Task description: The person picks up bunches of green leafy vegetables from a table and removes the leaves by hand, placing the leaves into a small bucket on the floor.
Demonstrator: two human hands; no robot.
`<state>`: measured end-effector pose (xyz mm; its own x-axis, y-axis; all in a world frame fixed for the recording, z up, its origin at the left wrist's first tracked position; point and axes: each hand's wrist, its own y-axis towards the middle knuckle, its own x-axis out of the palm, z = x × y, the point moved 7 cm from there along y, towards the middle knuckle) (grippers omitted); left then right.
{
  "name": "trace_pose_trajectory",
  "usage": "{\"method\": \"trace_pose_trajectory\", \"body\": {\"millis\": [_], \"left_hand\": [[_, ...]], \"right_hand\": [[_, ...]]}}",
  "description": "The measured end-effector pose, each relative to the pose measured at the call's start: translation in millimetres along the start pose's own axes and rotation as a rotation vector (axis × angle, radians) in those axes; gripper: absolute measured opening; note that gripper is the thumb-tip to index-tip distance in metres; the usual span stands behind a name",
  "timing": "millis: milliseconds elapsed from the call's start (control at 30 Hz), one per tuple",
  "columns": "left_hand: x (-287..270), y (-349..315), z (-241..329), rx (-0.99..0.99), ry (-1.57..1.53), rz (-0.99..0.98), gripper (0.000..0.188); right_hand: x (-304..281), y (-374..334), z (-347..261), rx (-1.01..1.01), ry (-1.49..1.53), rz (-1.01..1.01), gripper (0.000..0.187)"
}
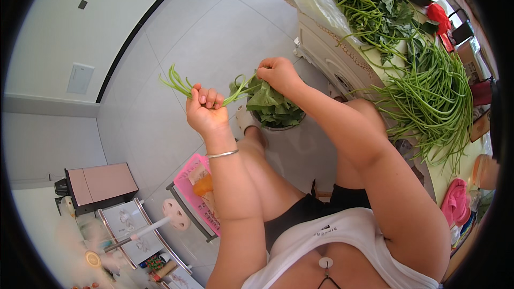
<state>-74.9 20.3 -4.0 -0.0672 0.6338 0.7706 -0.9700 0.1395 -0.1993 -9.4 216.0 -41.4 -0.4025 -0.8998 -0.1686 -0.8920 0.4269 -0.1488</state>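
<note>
My left hand (205, 109) is closed round a small bunch of green leaf stems (174, 81), whose ends stick out on both sides of the fist. Just to the right, my right hand (278, 76) pinches at the far end of those stems, above a round bin (282, 127) heaped with large green leaves (272, 103). What exactly its fingertips grip is partly hidden, but a stem runs to them. A silver bangle (223, 154) circles my left wrist. On the cabinet top at right lies a big pile of bare green stems (433, 93).
Leafy stems (369, 2) lie with a clear plastic bag (318, 0) on the cabinet (334, 53). A pink basket (197, 182) stands on the floor left of my legs, near a white fan-like stand (175, 214). A pink cloth (456, 202) sits at right.
</note>
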Motion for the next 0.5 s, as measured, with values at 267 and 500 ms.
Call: {"method": "trace_pose_trajectory", "body": {"millis": [267,500], "left_hand": [[16.9,-32.3,55.3,0.441,0.325,-0.091,0.014],[-6.4,-8.8,75.6,0.256,0.080,-0.290,0.011]], "right_hand": [[-49.6,49.1,74.0,0.104,-0.208,0.280,0.022],[-1.2,42.8,134.8,0.130,-0.602,-0.185,0.027]]}}
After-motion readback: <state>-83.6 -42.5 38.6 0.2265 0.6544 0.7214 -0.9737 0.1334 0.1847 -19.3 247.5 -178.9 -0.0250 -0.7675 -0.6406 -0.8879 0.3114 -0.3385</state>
